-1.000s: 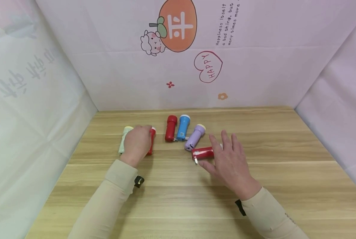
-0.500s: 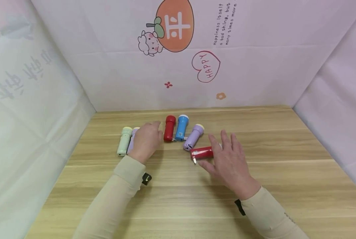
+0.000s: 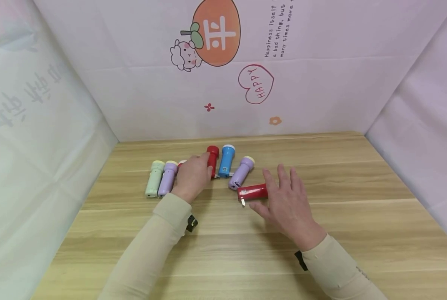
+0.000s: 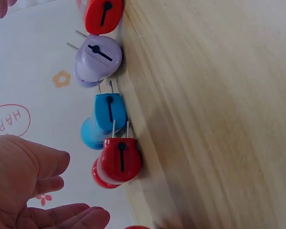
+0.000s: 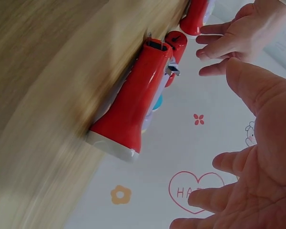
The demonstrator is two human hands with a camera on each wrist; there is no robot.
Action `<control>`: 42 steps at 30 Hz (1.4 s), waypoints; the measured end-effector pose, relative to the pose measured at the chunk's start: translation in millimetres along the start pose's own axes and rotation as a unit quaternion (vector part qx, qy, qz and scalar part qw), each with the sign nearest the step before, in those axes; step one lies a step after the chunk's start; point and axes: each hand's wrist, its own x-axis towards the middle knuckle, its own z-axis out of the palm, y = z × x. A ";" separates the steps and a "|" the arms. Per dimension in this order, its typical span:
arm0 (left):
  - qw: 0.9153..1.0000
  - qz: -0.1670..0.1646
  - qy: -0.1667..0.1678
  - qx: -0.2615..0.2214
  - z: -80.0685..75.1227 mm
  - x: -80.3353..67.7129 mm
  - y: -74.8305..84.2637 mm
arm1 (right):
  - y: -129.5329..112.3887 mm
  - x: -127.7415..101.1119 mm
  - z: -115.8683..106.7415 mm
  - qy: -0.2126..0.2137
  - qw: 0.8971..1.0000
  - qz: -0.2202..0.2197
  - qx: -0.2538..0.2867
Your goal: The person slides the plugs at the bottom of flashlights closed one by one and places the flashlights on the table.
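Note:
Small plug-in flashlights lie on the wooden table. My left hand [image 3: 193,177], fingers loosely bent, is above the table beside a red flashlight [image 3: 213,151] and overlaps it in the head view. In the left wrist view, a gap shows between that hand and the red flashlight [image 4: 121,162]. Part of another red flashlight [image 3: 181,163] shows behind the left hand. My right hand [image 3: 288,208] is spread, holding nothing, over the white-headed end of a red flashlight [image 3: 253,191] lying sideways with its prongs out. The right wrist view shows this red flashlight [image 5: 140,95] apart from the fingers.
On the left, a mint-green flashlight [image 3: 154,179] and a lilac flashlight [image 3: 168,179] lie side by side. A blue flashlight [image 3: 227,160] and a second lilac flashlight [image 3: 242,173] lie between the hands. A printed white cloth [image 3: 152,104] stands behind the table [image 3: 216,258].
My left hand has moved right, from over the left-hand red flashlight to the middle one, uncovering the left lilac flashlight. My right hand stays in place. The head view has shifted slightly.

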 end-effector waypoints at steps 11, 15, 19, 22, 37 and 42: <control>0.999 -0.025 -0.044 0.008 12.7 7.8 2.1 | 9.0 0.0 5.6 -0.037 0.999 0.025 -0.004; 0.998 -0.027 -0.048 -0.003 14.2 9.2 1.7 | 14.2 0.1 7.6 -0.053 0.998 0.032 -0.009; 0.999 -0.024 -0.048 -0.008 16.4 10.5 0.6 | 18.3 -1.2 10.2 -0.055 0.998 0.036 -0.009; 0.998 -0.025 -0.050 -0.013 18.4 11.7 0.0 | 20.6 -1.9 12.0 -0.056 0.998 0.039 -0.012; 0.998 -0.032 -0.054 -0.030 26.9 16.3 -1.5 | 21.1 -2.0 11.4 -0.063 0.997 0.047 -0.006; 0.997 -0.035 -0.063 -0.031 29.5 17.3 -2.7 | 20.6 -2.3 10.8 -0.058 0.997 0.045 -0.008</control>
